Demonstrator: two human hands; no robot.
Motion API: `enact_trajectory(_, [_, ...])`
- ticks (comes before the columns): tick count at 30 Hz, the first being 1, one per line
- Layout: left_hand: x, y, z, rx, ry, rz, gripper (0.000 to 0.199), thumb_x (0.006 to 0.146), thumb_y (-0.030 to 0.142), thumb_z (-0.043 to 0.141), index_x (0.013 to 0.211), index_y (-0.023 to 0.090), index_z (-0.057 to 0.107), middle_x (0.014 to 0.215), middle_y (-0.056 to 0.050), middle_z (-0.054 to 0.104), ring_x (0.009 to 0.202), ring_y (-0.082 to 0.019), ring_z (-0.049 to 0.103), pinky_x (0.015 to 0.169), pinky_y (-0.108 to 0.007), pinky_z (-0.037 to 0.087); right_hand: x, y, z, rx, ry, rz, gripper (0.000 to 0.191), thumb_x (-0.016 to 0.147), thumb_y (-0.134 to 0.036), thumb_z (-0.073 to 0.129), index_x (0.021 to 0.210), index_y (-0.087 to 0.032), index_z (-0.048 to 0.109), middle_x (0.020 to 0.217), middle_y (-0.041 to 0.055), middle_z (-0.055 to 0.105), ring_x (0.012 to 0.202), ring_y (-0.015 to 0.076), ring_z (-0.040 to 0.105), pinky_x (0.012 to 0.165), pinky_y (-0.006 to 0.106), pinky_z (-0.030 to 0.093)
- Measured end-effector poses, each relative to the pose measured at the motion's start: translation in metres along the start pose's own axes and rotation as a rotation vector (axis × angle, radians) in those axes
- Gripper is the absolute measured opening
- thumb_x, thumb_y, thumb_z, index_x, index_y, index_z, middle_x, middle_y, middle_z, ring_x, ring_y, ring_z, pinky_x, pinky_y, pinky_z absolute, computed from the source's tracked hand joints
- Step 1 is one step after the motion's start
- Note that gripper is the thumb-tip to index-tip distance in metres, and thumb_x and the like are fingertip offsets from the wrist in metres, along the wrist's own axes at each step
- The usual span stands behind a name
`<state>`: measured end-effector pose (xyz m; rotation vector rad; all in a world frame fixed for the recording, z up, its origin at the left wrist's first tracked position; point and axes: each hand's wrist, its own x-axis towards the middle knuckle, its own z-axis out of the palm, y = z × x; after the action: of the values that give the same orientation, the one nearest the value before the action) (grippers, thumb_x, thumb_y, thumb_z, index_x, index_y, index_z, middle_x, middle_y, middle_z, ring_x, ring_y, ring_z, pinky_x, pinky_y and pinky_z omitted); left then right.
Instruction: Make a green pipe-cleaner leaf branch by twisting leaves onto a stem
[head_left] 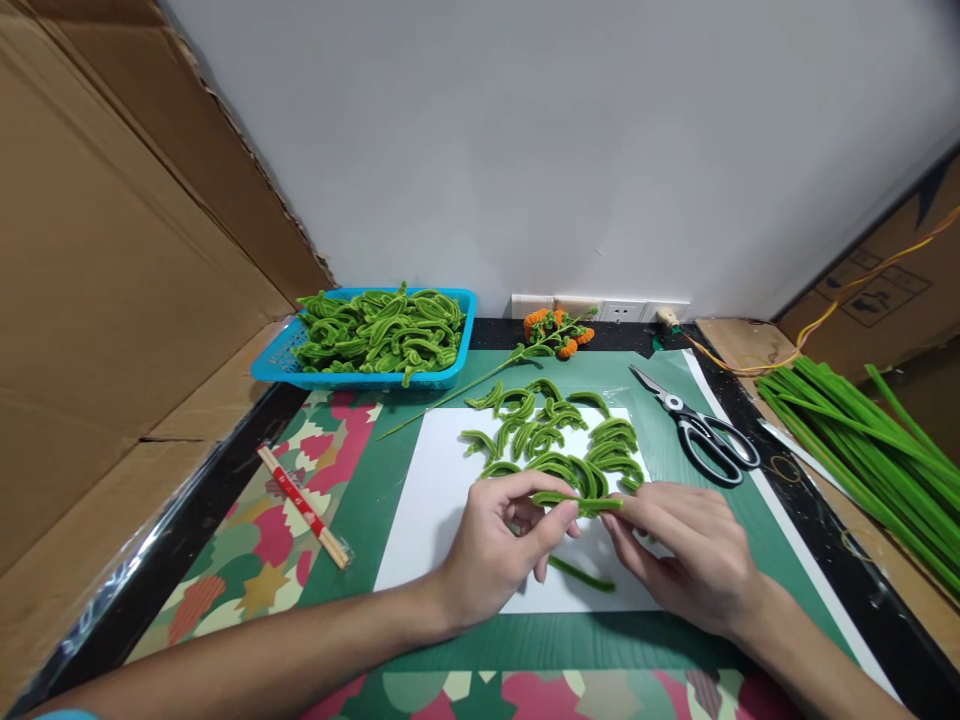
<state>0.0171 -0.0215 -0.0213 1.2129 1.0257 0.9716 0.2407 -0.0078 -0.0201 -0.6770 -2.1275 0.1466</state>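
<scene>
A green pipe cleaner (596, 506), doubled over into a narrow shape, is held level between both hands. My left hand (501, 545) pinches it near its middle with thumb and index finger. At its right end, the fingertips of my right hand (686, 545) are closed on it. Below the hands a single straight green pipe cleaner (583, 574) lies on the white sheet (427, 505). Just beyond my fingers, several curved, folded pipe-cleaner pieces (544, 437) are spread over the sheet, some partly hidden behind the hands.
A blue basket (360, 379) heaped with folded green pieces stands back left. An orange-flowered pipe-cleaner stem (517, 354) lies behind the sheet. Black-handled scissors (705, 430) rest at right, beside a bundle of long green pipe cleaners (870, 440). Wrapped chopsticks (304, 505) lie left; cardboard (112, 230) walls that side.
</scene>
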Motion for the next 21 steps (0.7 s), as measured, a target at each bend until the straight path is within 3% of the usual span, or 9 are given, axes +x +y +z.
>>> enact_trajectory(7, [0.002, -0.004, -0.001, -0.087, -0.013, -0.015, 0.030, 0.095, 0.043, 0.082, 0.103, 0.014, 0.077, 0.075, -0.004, 0.078, 0.041, -0.007, 0.059, 0.038, -0.015, 0.042, 0.001, -0.001, -0.005, 0.010, -0.005, 0.042, 0.017, 0.099, -0.004, 0.064, 0.109, -0.016, 0.069, 0.067, -0.0005, 0.064, 0.053, 0.0143, 0.055, 0.050, 0.030, 0.043])
enact_trajectory(13, [0.001, -0.003, -0.001, -0.121, -0.019, -0.030, 0.032, 0.096, 0.045, 0.082, 0.102, 0.014, 0.075, 0.075, -0.003, 0.077, 0.040, -0.006, 0.059, 0.036, -0.014, 0.040, 0.003, -0.001, -0.012, 0.274, 0.005, 0.291, 0.019, 0.100, -0.010, 0.067, 0.115, -0.020, 0.074, 0.094, 0.0050, 0.082, 0.067, 0.0145, 0.076, 0.063, 0.024, 0.063])
enact_trajectory(18, [0.001, -0.002, 0.000, -0.078, -0.031, -0.057, 0.031, 0.095, 0.043, 0.083, 0.097, 0.014, 0.074, 0.070, -0.004, 0.076, 0.039, -0.006, 0.057, 0.038, -0.015, 0.043, 0.008, -0.001, -0.014, 0.528, 0.097, 0.489, 0.009, 0.100, -0.016, 0.073, 0.103, -0.021, 0.080, 0.085, 0.0023, 0.081, 0.060, 0.0138, 0.075, 0.058, 0.023, 0.064])
enact_trajectory(21, [0.001, -0.001, 0.000, -0.061, -0.030, -0.068, 0.032, 0.093, 0.044, 0.083, 0.095, 0.014, 0.074, 0.069, -0.005, 0.076, 0.039, -0.007, 0.057, 0.037, -0.016, 0.043, 0.010, 0.000, -0.017, 0.562, 0.071, 0.511, 0.010, 0.101, -0.019, 0.072, 0.106, -0.022, 0.081, 0.092, 0.0046, 0.082, 0.067, 0.0153, 0.077, 0.061, 0.025, 0.065])
